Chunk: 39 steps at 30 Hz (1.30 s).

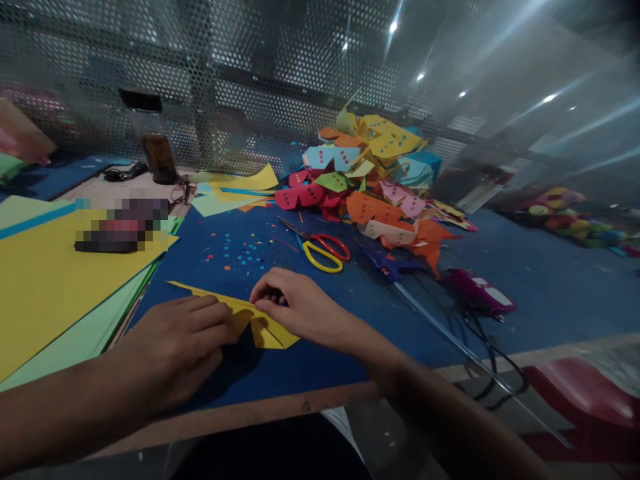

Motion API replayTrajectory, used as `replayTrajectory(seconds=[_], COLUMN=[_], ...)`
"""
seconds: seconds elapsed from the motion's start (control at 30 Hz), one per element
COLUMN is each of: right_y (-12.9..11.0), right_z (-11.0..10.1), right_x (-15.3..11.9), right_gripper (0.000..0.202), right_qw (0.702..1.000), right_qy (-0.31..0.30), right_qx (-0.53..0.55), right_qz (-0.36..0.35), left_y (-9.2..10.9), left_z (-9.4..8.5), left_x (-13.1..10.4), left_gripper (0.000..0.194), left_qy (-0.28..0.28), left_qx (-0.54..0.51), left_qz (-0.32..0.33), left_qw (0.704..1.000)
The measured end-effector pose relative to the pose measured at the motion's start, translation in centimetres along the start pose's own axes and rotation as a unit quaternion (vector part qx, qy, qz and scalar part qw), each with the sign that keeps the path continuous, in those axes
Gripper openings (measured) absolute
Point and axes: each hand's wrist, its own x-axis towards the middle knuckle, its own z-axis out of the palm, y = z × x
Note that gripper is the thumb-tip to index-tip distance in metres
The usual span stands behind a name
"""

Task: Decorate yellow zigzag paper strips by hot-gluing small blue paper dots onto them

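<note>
A folded piece of yellow paper (270, 333) lies on the blue table near its front edge, with creases and a notch in its lower side. My left hand (183, 340) has its fingers closed on the paper's left part. At the paper's upper edge, my right hand (295, 303) pinches it between thumb and forefinger. Beyond the hands are scissors (324, 257) with one yellow and one red handle loop, their blades slightly apart. Small colored paper scraps (243, 252) are scattered to the left of the scissors.
Folded colored paper shapes (370, 173) are heaped at the back. Right of the scissors lie a blue glue gun (387, 262) with a long clear stick and a purple object (481, 292) with cables. Yellow sheets (60, 287), a dark blurred item and a bottle (157, 147) stand left.
</note>
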Motion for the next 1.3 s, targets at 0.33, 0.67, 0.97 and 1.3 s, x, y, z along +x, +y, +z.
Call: replayTrajectory(seconds=[0.33, 0.67, 0.97, 1.3], right_y=[-0.2, -0.2, -0.4, -0.2], right_z=[-0.5, -0.1, 0.0, 0.4], right_x=[-0.6, -0.7, -0.5, -0.6], right_gripper=[0.002, 0.008, 0.006, 0.009], right_qw=[0.997, 0.997, 0.998, 0.985], right_qy=[-0.003, 0.001, 0.019, 0.106], right_qx=[-0.072, -0.077, -0.065, -0.109], right_qz=[0.010, 0.011, 0.011, -0.081], left_y=[-2.2, -3.1, -2.9, -2.9], left_z=[-0.1, 0.8, 0.3, -0.1], left_x=[0.4, 0.3, 0.6, 0.5], left_gripper=[0.022, 0.024, 0.026, 0.029], left_qy=[0.010, -0.022, -0.012, -0.055], left_qx=[0.045, 0.024, -0.008, -0.024], left_qz=[-0.092, -0.127, -0.144, -0.262], left_qw=[0.995, 0.991, 0.989, 0.963])
